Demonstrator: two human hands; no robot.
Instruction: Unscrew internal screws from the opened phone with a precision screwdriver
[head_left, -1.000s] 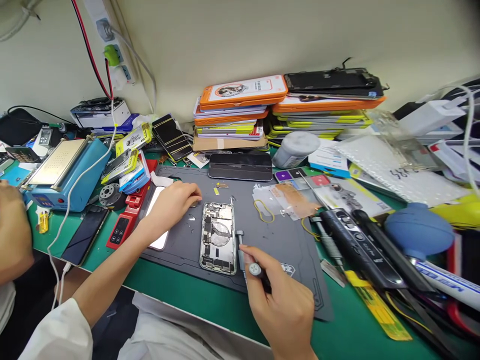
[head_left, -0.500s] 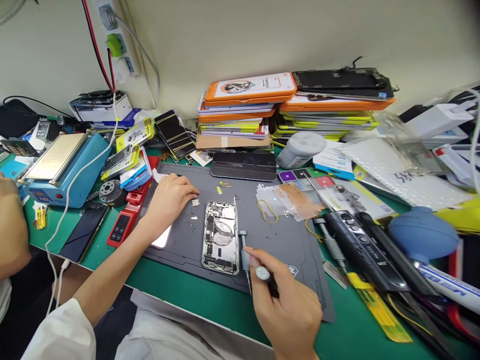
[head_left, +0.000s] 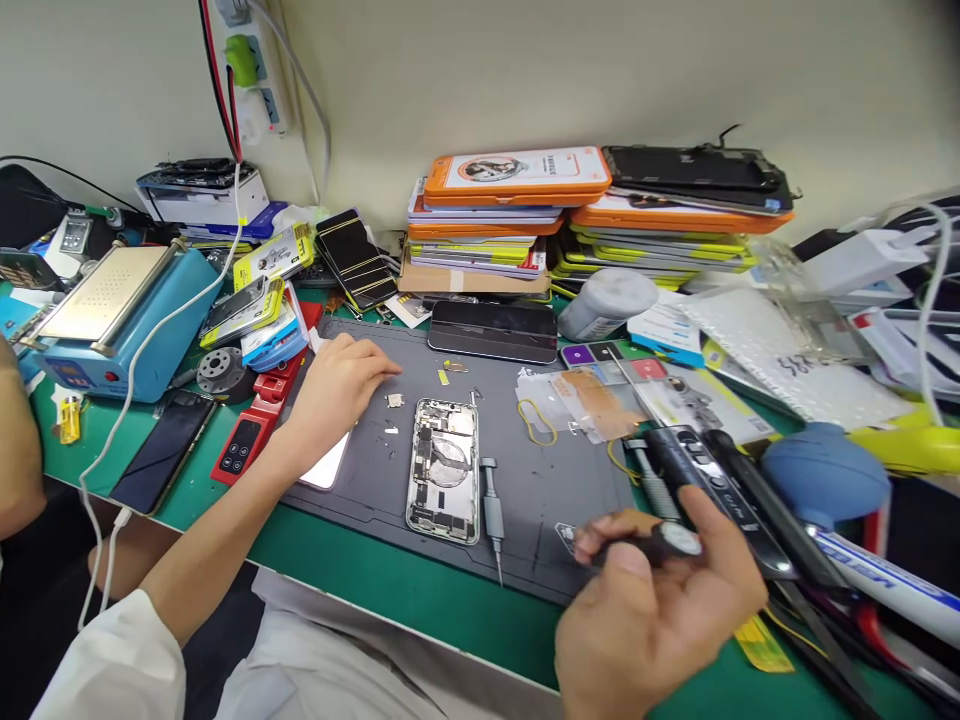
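An opened phone (head_left: 444, 475) lies on the dark work mat (head_left: 517, 560), its inner parts showing. Beside its right edge rests a grey screwdriver (head_left: 492, 505), tip toward the mat's front. My right hand (head_left: 660, 610), slightly blurred, is wrapped round a black-handled tool (head_left: 671, 542) with a round silvery end, over the mat's front right. My left hand (head_left: 341, 395) hovers or rests at the mat's left, fingers together and bent; whether anything is between the fingertips is hidden. Just below those fingertips are a small metal piece (head_left: 394, 400) and a white bit (head_left: 391, 431).
Behind the phone lies a dark screen (head_left: 493, 332). A red device (head_left: 244, 450) and a blue machine (head_left: 131, 320) stand left. Orange boxes (head_left: 517, 175) are stacked at the back. A blue blower (head_left: 825, 475) and tools crowd the right. Another person's arm (head_left: 19, 450) shows far left.
My right hand has moved right, away from the grey screwdriver, which now lies free on the mat. The black-handled tool has turned sideways in it. My left hand has barely moved.
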